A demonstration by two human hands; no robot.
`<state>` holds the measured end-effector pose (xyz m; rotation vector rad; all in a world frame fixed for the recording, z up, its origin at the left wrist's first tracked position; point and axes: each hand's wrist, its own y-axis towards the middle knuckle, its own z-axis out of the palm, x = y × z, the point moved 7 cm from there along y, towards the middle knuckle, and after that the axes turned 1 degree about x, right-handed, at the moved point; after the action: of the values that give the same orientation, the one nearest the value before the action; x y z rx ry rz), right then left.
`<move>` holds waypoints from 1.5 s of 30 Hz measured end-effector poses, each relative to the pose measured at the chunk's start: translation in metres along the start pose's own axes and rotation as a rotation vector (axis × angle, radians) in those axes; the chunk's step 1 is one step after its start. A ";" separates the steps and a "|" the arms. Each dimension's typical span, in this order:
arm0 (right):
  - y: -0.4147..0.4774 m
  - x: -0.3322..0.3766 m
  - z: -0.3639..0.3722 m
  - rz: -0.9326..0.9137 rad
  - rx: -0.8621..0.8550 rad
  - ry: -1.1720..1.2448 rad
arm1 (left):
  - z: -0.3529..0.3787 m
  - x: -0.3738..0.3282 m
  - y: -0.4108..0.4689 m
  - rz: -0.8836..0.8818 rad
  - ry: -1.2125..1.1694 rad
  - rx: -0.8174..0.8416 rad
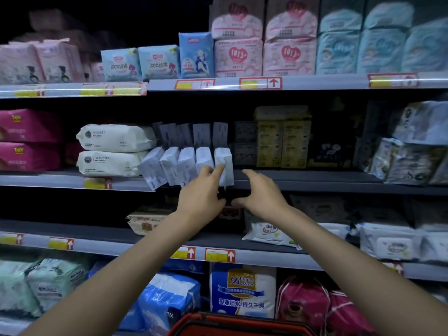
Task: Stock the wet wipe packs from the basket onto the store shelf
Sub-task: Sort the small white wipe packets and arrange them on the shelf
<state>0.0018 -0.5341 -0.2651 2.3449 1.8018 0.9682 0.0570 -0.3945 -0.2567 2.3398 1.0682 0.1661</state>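
Rightmost wet wipe pack (225,159) on shelf (315,186) touched by left hand (201,193), fingers straight; right hand (262,194) held open alongside, nothing gripped

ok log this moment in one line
left hand: fingers touch rightmost wet wipe pack on shelf | right hand: holds nothing, beside it | basket: bottom edge

Basket (240,322): cut off by the near edge, only its red rim shows; contents unseen.
Wet wipe packs (186,163): print too small to read; the left hand (201,192) covers the lower fronts of the right-hand ones.
Price tags (260,83): blurred, unreadable.
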 end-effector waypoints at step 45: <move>-0.317 -0.215 0.291 -0.007 1.084 -0.360 | 0.421 0.091 -0.375 -0.430 -0.065 1.231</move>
<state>-0.1596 -0.5211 -0.7184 2.6633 2.4865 -0.6301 0.0098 -0.3141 -0.8200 2.9259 1.9556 -0.9857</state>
